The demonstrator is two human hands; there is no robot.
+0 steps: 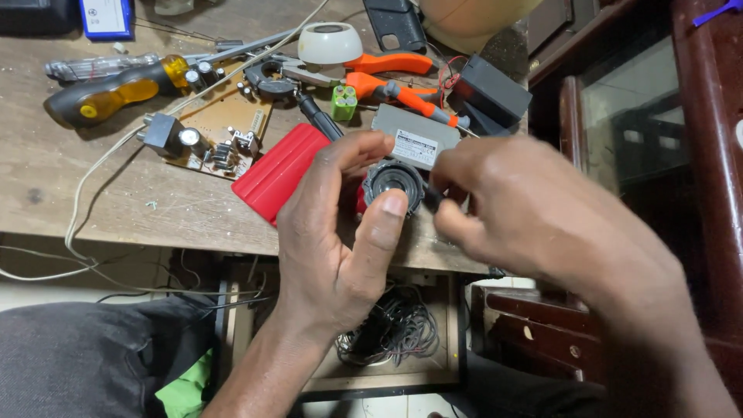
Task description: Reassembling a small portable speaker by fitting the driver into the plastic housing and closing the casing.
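Observation:
My left hand [337, 232] grips a small round black speaker [395, 184] between thumb and fingers, holding it just above the front edge of the wooden table [93, 193]. My right hand [526, 209] is blurred and pinches at the right side of the speaker; what its fingertips hold is hidden. A red ribbed plastic cover [279, 172] lies on the table just left of my left hand. A grey rectangular box [414, 139] sits directly behind the speaker.
A brown circuit board [220, 124], a yellow-and-black screwdriver [116, 89], orange-handled pliers [387, 73], a green battery pack [344, 101], a black box [489, 91] and a white round lid [330, 42] lie on the table. An open drawer with coiled wires [395, 329] is below. A dark wooden cabinet [681, 155] stands on the right.

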